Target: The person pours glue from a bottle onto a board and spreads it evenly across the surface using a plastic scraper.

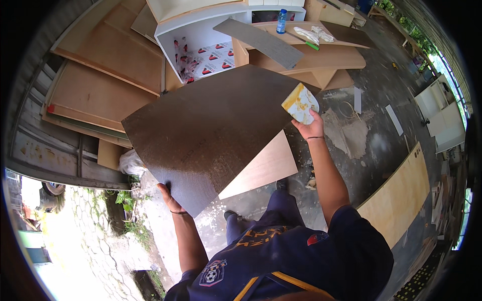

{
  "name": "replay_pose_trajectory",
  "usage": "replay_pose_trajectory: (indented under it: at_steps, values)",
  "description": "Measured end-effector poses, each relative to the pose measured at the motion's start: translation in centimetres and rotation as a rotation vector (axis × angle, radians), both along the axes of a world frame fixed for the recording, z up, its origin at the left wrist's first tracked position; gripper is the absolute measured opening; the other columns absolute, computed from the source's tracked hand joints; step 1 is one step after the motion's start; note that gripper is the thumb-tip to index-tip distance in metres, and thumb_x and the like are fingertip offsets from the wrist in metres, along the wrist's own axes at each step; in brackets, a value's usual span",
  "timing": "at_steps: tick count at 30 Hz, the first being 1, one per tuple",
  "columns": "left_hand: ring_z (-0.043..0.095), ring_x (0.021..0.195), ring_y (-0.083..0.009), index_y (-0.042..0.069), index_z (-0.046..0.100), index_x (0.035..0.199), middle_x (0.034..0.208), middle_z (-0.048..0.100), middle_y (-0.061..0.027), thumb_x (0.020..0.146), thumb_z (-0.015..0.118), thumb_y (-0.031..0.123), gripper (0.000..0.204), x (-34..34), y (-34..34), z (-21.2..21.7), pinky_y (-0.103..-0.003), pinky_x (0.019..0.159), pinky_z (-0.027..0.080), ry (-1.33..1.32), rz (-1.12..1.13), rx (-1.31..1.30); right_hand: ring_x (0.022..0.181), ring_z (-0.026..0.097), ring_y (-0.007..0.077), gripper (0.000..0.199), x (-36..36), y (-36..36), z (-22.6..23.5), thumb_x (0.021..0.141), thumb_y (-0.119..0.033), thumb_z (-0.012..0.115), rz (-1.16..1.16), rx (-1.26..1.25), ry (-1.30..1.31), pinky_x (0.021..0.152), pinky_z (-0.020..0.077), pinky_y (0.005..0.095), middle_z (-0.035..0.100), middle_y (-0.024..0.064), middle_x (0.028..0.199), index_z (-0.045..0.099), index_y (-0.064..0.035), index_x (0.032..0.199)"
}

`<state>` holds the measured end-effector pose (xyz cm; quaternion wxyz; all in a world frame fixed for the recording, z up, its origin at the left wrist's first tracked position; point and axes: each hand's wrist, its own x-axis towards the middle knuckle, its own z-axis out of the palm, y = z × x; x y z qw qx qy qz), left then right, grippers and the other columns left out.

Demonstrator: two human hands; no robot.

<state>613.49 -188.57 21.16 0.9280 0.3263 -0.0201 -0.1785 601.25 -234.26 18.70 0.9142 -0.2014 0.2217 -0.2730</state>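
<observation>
A large dark brown laminate sheet [201, 120] lies tilted in front of me, glossier toward its near corner. At its near left edge my left hand [171, 199] is closed on the sheet, the fingers partly hidden. My right hand [309, 128] pinches a white flat spreader [302, 103] with yellow, glue-like stains, held up over the sheet's right end. Under the sheet's right side a pale triangular part of a plywood board [266, 163] shows.
Brown wooden panels [95, 90] lean at left. Behind stand a white cabinet carcass [173, 37] and curved wooden shelving [321, 57] bearing a blue bottle [281, 21], a narrow grey strip [258, 40], white cloth [316, 34] and a green-handled tool [312, 45]. Plywood [396, 195] lies at right.
</observation>
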Motion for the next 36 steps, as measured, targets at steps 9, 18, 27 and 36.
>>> replay_pose_trajectory:
  at_steps: [9, 18, 27, 36]
  values:
    - [0.039, 0.119, -0.0306, 0.008, 0.037, 0.131, 0.132, 0.040, -0.0123, 0.081, 0.053, 0.055, 0.070, 6.5, -16.0, 1.6, -0.049, 0.099, 0.034, -0.205, 0.080, -0.234, 0.119, 0.040, 0.0335, 0.047, 20.5, -17.7, 5.4, 0.082, -0.019, 0.049, 0.290, -0.110, -0.264, 0.093, 0.0347, 0.0561, 0.044, 0.0118, 0.128, 0.038, -0.0083, 0.126]
    - [0.041, 0.119, -0.0258, 0.009, 0.041, 0.128, 0.130, 0.044, -0.0070, 0.083, 0.059, 0.042, 0.059, 15.2, -39.0, -2.1, -0.043, 0.102, 0.032, -0.186, 0.128, -0.278, 0.128, 0.031, 0.0321, 0.052, 16.7, -27.0, -2.2, 0.081, -0.016, 0.050, 0.211, 0.066, -0.356, 0.101, 0.0255, 0.0564, 0.039, 0.0099, 0.135, 0.036, -0.0109, 0.131]
    - [0.049, 0.110, -0.0215, 0.010, 0.045, 0.120, 0.118, 0.051, -0.0047, 0.084, 0.062, 0.028, 0.044, 17.2, -55.0, -8.8, -0.039, 0.092, 0.047, 0.052, 0.135, -0.261, 0.122, 0.039, 0.0275, 0.051, -11.6, -27.2, -18.0, 0.081, -0.020, 0.052, -0.091, 0.246, 0.074, 0.097, 0.0303, 0.0509, 0.046, 0.0054, 0.129, 0.040, -0.0133, 0.129]
    - [0.052, 0.102, -0.0242, 0.012, 0.048, 0.113, 0.108, 0.054, -0.0036, 0.085, 0.060, 0.028, 0.035, 15.9, -62.0, -15.3, -0.041, 0.088, 0.045, 0.247, -0.055, -0.077, 0.109, 0.048, 0.0279, 0.039, -19.6, -23.5, -20.7, 0.083, -0.020, 0.049, -0.260, 0.343, 0.146, 0.083, 0.0409, 0.0481, 0.051, 0.0071, 0.119, 0.046, -0.0108, 0.120]
